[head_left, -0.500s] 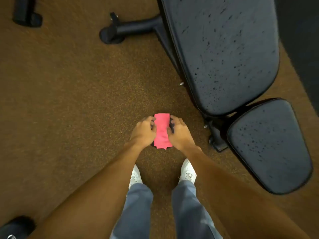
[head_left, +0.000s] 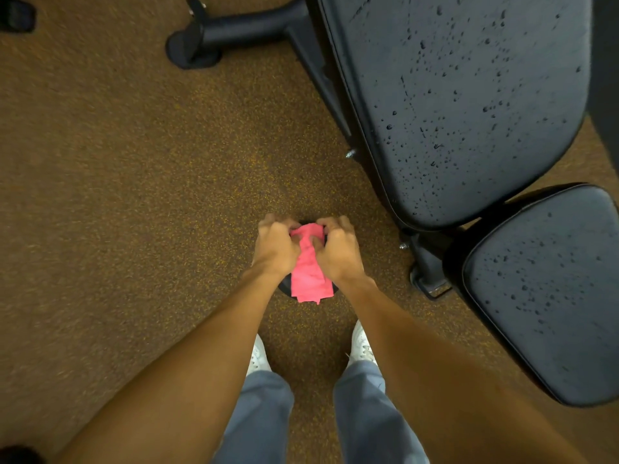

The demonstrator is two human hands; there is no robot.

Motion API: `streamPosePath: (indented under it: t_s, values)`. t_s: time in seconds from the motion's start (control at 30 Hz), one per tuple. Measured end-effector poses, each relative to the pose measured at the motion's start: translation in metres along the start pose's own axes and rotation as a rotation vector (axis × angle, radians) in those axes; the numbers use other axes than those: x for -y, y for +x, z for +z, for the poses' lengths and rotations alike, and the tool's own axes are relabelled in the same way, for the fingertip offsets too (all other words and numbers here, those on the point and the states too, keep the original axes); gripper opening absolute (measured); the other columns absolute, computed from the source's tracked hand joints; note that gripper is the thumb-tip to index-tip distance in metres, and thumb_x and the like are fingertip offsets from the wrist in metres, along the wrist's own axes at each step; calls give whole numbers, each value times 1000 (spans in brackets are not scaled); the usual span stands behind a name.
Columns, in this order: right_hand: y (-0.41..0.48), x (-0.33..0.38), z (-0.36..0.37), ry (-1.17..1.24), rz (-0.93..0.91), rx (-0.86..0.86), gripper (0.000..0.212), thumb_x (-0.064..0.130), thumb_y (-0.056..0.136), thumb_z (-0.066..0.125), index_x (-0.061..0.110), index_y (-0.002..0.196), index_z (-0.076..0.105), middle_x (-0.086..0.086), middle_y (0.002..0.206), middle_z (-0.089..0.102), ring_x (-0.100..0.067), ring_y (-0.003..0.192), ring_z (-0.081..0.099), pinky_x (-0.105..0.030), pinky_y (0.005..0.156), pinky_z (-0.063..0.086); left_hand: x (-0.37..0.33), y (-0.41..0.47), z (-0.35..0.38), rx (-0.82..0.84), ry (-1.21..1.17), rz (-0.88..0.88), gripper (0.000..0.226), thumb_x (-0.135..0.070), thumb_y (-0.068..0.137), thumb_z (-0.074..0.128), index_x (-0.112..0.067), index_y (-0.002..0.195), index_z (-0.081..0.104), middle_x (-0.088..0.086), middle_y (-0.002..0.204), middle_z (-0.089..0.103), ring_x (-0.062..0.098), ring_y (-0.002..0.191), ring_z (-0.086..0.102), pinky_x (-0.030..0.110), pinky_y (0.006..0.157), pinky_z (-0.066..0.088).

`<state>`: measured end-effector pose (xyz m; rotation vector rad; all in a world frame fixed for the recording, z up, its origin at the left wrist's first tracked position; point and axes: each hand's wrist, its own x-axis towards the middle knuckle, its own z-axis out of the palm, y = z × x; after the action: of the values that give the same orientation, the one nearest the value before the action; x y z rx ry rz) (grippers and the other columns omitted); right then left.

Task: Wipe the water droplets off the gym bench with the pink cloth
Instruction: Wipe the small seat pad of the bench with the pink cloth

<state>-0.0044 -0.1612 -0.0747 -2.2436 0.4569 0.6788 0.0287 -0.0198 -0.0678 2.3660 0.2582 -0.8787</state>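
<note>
Head, cloth (head_left: 308, 279) between left grip (head_left: 276, 246), right grip (head_left: 338, 252)

I count one pink cloth (head_left: 308, 276), two hands, left hand (head_left: 276, 244) and right hand (head_left: 336, 249), one gym bench (head_left: 435, 169), two droplet-speckled pads on it, long pad (head_left: 485, 78) and short pad (head_left: 549, 296), two white shoes, left shoe (head_left: 258, 358) and right shoe (head_left: 361, 346), two trouser legs (head_left: 258, 420)

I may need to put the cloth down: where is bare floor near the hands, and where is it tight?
Widest bare floor: left of the left hand, up to the bench foot. A narrower strip: between the right hand and the back pad. Tight: around the frame bracket by the seat pad, and between the shoes.
</note>
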Motion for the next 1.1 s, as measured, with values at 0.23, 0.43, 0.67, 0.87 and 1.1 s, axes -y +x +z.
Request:
streamPosePath:
  t_s: [0.23,0.43,0.67,0.87,1.1]
  values:
    - [-16,-3,-5,112,-54,-54,25,13,97,75,19,119,65,-1,120,66,-28,124,54,-57,109,44,3,-23,-10,37,-66,64,21,-10,101,66,-23,118,68,3,117,71,22,110,67,32,94,53]
    - [-47,5,-22,269,-19,-32,62,13,95,79,16,151,52,8,110,71,-23,118,67,-50,111,50,-11,-56,-21,18,-165,31,23,-8,100,63,-25,115,65,1,109,70,25,101,66,35,86,55]
    - [-106,7,-52,419,16,-50,31,31,101,75,10,124,75,-4,110,75,-17,99,72,-35,87,60,-39,-110,-36,-59,-193,148,18,-11,104,60,-27,112,63,-5,109,67,23,105,64,38,90,54]
    - [-163,4,-75,660,85,-170,19,29,104,70,19,119,65,1,103,77,-12,96,74,-29,78,61,-67,-147,-41,-42,-196,325,21,-9,99,64,-28,106,66,-14,96,71,19,90,69,42,87,59]
    - [-228,-8,-88,811,78,-448,25,27,107,65,22,129,55,11,115,70,1,101,71,-22,78,61,-106,-181,-23,54,-159,494,16,-14,99,68,-27,107,70,-8,95,73,17,87,72,41,85,60]
